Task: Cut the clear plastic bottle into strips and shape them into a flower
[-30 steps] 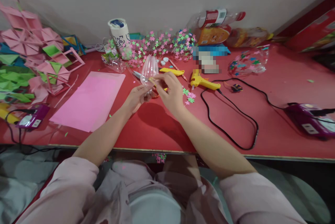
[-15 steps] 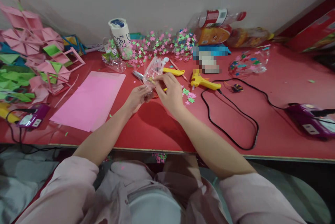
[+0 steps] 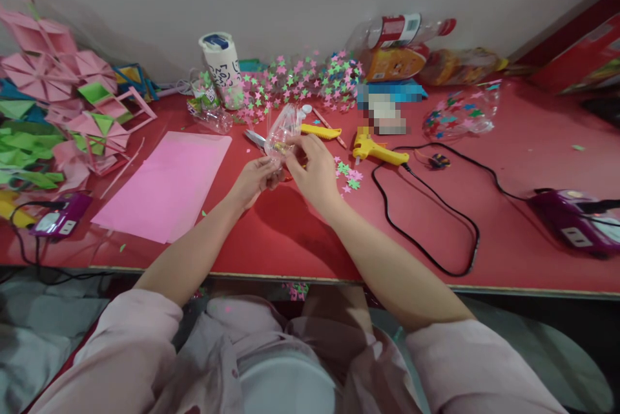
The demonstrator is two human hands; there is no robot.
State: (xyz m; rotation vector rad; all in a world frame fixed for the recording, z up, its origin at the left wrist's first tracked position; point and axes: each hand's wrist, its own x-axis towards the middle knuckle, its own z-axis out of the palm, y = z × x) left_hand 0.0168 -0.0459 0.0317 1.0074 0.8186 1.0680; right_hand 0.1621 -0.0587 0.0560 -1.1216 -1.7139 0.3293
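Observation:
Over the middle of the table, my left hand point(image 3: 252, 185) has its fingers closed on the lower end of a clear plastic piece point(image 3: 279, 133), which looks pinkish and streaked. From the other side my right hand point(image 3: 317, 172) pinches at the same piece, thumb and fingertips together near a small yellowish spot. Whether a tiny item sits between those fingertips is hidden. Scissors point(image 3: 255, 138) lie just behind the hands, their blade showing and the handle mostly covered. A yellow utility knife point(image 3: 321, 132) rests beyond my right hand, and loose pink and green paper stars point(image 3: 349, 174) lie beside it.
A yellow glue gun point(image 3: 382, 153) lies right, its black cord point(image 3: 477, 233) looping to a purple power strip point(image 3: 576, 223). Pink paper point(image 3: 167, 185) is at left. Star-covered clear plastic point(image 3: 295, 81), a white cup point(image 3: 223, 72) and plastic bottles point(image 3: 394, 33) line the wall.
My right fingertips have shifted very slightly at the clear plastic piece. Both hands otherwise keep their places, and the view has tilted a little.

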